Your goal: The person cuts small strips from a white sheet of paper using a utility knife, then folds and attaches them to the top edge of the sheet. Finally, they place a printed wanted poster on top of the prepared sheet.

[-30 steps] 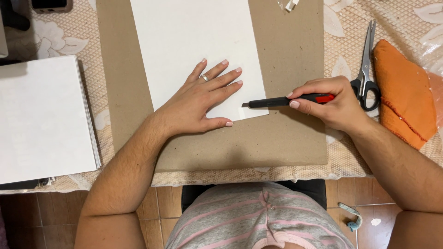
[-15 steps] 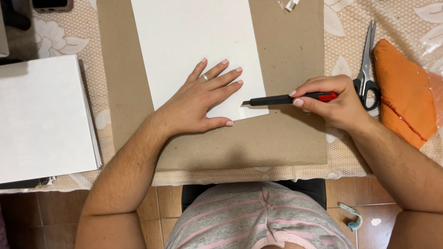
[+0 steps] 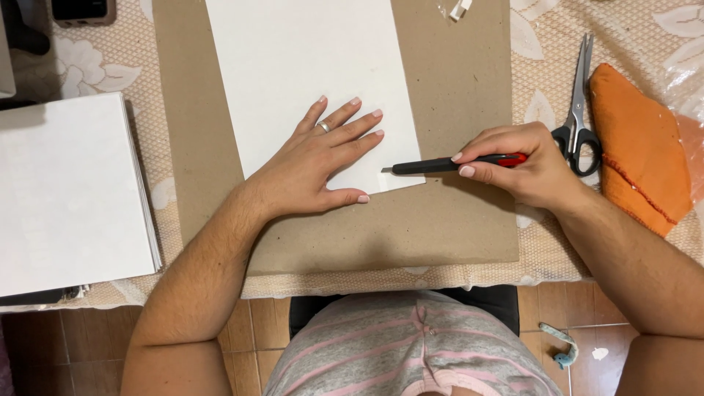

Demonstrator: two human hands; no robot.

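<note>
A white sheet of paper lies on a brown cardboard board on the table. My left hand rests flat on the lower part of the sheet, fingers spread, a ring on one finger. My right hand grips a black and red utility knife, held level, its blade tip touching the sheet near its lower right corner, just right of my left fingertips.
Grey scissors lie right of the board beside an orange cloth. A stack of white sheets sits at the left table edge. A dark device is at the top left. Small white scraps lie at the top.
My right hand and the knife have edged slightly to the right. My left hand has stayed flat on the sheet.
</note>
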